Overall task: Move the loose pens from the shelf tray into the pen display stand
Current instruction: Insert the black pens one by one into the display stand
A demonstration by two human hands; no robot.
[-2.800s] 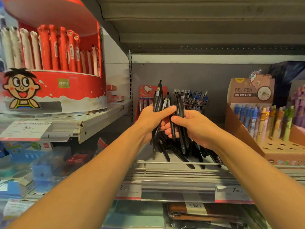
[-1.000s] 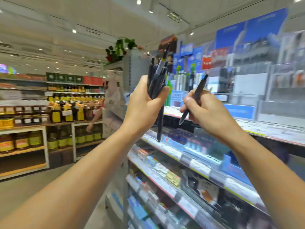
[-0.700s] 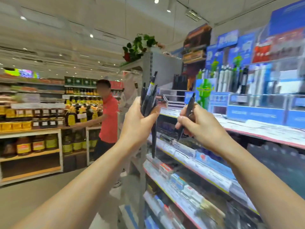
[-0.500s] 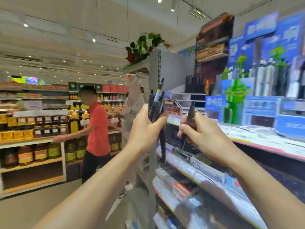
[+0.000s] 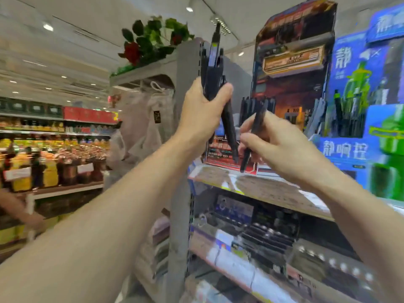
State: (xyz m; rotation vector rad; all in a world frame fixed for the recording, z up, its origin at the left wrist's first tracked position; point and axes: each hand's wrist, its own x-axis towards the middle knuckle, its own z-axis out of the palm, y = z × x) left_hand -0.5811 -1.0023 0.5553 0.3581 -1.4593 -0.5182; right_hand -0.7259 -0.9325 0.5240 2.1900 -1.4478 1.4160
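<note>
Pens carried up to the display stand

The pen display stand (image 5: 290,88) now fills the upper right; left hand (image 5: 202,112) clamps the pen bundle (image 5: 213,79) at centre, right hand (image 5: 282,147) pinches a single pen (image 5: 253,136), poised for slotting in.

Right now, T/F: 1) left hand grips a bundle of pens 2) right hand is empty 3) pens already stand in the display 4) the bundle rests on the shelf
1. True: left hand grips the pen bundle.
2. False: right hand pinches a single pen.
3. True: dark pens stand in the display.
4. False: the bundle is held up in the air, above the shelf.
</note>
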